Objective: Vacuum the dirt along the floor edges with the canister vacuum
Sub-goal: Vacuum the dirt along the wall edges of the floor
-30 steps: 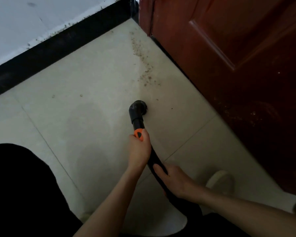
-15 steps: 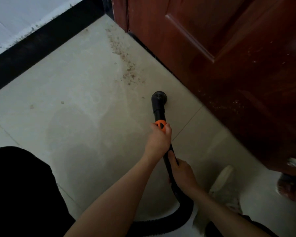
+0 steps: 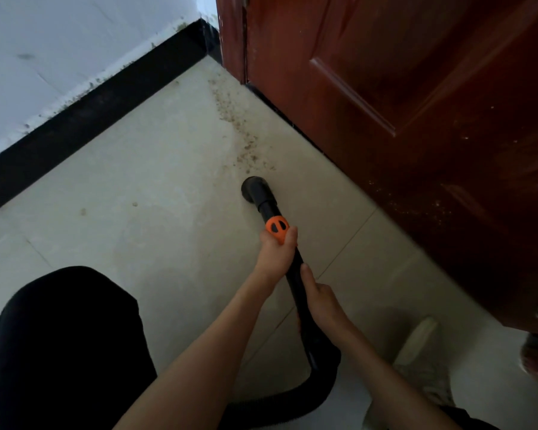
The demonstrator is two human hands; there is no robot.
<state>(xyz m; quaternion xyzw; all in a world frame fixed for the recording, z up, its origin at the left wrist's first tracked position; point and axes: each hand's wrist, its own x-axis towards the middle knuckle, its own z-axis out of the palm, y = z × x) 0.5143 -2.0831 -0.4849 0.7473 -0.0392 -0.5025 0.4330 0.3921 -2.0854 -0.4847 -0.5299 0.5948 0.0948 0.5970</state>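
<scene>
**Nozzle now just short of the dirt trail**

Since half a second ago, your view has swung so the door frame and black skirting corner show again, and the nozzle has come closer to the near end of the dirt trail.

Nearest you, your dark-clad knee [image 3: 59, 352] fills the lower left, and a pale shoe [image 3: 423, 364] sits on the floor [image 3: 121, 187] at lower right. The black ribbed hose [image 3: 295, 395] curves along the floor beneath your forearms and rises into the rigid wand [image 3: 295, 274].

Your right hand [image 3: 320, 301] grasps the wand low down, fingers wrapped around it, thumb lying along the tube. Just ahead, your left hand [image 3: 277, 256] is clenched around the wand at the orange collar [image 3: 277, 228], part of which shows above your fingers.

Beyond the collar, the round black nozzle [image 3: 255, 189] points down at the pale floor tile, near the red-brown door [image 3: 416, 103]. The dirt [image 3: 243, 135] begins just past the nozzle and runs beside the door's bottom edge towards the corner, where the black skirting [image 3: 90, 113] meets the door frame under the white wall [image 3: 59, 41].
</scene>
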